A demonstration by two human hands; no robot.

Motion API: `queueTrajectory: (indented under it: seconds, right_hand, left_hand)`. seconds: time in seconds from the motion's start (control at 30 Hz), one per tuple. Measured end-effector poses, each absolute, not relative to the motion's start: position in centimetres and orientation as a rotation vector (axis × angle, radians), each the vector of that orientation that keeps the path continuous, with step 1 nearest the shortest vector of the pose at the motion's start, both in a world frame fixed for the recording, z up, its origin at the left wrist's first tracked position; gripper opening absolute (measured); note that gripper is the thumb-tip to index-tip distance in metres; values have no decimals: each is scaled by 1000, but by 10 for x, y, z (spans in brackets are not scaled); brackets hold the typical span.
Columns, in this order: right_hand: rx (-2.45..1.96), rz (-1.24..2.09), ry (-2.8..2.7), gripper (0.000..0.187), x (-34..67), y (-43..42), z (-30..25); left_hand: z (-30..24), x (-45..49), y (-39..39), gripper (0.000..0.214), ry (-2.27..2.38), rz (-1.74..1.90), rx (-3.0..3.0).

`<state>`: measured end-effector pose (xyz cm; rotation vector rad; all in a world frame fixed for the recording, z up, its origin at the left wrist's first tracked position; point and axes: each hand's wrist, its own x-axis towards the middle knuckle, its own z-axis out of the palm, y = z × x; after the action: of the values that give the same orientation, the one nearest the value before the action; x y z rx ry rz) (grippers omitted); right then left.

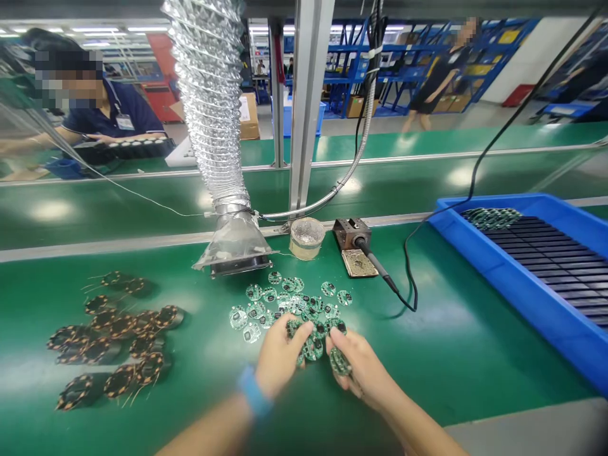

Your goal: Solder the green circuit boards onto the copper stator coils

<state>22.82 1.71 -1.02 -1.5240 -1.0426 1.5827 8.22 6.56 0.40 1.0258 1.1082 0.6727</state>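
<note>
- Head view: round circuit boards (285, 304) lie heaped loose; one board (340, 361) is pinched by the right hand (361, 370)
- Left hand (280, 358) is curled over the heap, its grip unclear
- Wired coil discs (121, 326) are laid apart

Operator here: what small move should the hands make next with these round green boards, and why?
Probably lay the bunch of boards from the right hand flat on the green mat, apart from the pile. The round circuit boards overlap around the left hand, so a separate spot would likely keep them from tangling.
</note>
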Motion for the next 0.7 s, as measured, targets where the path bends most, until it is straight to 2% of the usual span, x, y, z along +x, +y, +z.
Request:
queueTrajectory:
  seconds: [0.17, 0.33, 0.47, 0.63, 0.7]
  right_hand:
    - [-1538, 1517, -1297, 59, 238, 11, -5]
    - [-1741, 1062, -1581, 43, 259, 24, 5]
    - [-1807, 748, -1645, 41, 268, 34, 17]
    - [-1751, 701, -1561, 38, 233, 21, 13]
    - [-1727, 704, -1484, 44, 212, 16, 5]
  left_hand:
    - [4, 80, 69, 34, 1061, 666, 1072]
    - [0, 74, 78, 35, 1189, 699, 1105]
    - [-3, 74, 76, 37, 1234, 692, 1173]
    - [2, 82, 53, 31, 1226, 785, 1372]
    - [5, 86, 45, 30, 1227, 802, 1481]
